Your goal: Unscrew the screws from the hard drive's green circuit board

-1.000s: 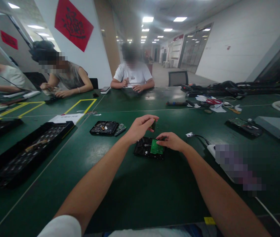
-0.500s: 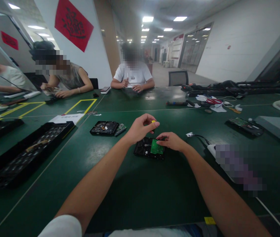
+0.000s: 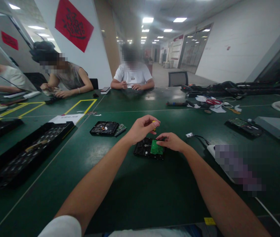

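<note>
A black hard drive [image 3: 142,149] with a green circuit board [image 3: 157,148] lies flat on the table before me. Above its far edge, my left hand [image 3: 143,127] is closed round a small screwdriver [image 3: 154,122], of which only yellow parts of the handle show; its tip cannot be made out. My right hand [image 3: 170,141] rests at the drive's right side, thumb over the green board and fingers at the far edge, gripping it. To the left lies another hard drive [image 3: 104,128] with a loose circuit board [image 3: 120,129] beside it.
A long black tray [image 3: 31,151] with small parts stands left. On the right are a white power bank [image 3: 211,149] with cable, a further drive [image 3: 243,126] and a grey metal box [image 3: 276,126]. Several people sit across the table [image 3: 140,197]; a screwdriver-like tool [image 3: 176,103] lies farther back.
The fingers of my left hand have shifted slightly on the screwdriver, its yellow end a little differently turned. My right hand and the hard drive stay practically in place.
</note>
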`<action>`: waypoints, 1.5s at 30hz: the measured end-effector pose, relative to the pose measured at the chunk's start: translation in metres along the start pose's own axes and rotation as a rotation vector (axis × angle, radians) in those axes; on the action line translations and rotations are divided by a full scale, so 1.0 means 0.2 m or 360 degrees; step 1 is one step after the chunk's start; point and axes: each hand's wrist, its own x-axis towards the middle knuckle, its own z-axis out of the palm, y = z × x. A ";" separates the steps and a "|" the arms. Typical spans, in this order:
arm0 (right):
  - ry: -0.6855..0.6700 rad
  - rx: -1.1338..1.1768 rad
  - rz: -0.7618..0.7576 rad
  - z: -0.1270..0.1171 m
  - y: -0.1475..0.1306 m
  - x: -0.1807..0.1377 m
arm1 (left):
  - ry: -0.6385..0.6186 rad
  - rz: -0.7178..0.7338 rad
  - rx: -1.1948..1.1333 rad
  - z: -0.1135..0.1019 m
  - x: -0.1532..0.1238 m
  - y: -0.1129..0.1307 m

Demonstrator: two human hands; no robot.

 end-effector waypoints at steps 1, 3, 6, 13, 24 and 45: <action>0.0001 0.0000 0.0003 0.00 0.00 0.00 | 0.0028 -0.0007 0.0000 0.00 0.00 -0.01; -0.0004 0.0003 0.0016 0.00 -0.01 0.00 | 0.0086 -0.0022 -0.0024 0.01 0.00 -0.02; -0.0009 0.0001 0.0046 -0.01 -0.01 0.00 | 0.0121 -0.0043 -0.0054 0.01 0.01 -0.03; 0.0014 -0.0009 0.0043 0.00 0.00 0.00 | 0.0032 -0.0085 -0.0121 0.01 0.00 0.00; 0.0007 0.0025 0.0038 0.00 0.00 0.00 | 0.0278 -0.0074 0.0073 0.00 0.01 -0.03; 0.0017 -0.0024 0.0017 0.00 0.00 0.00 | 0.0024 -0.0027 0.0137 -0.01 0.00 0.00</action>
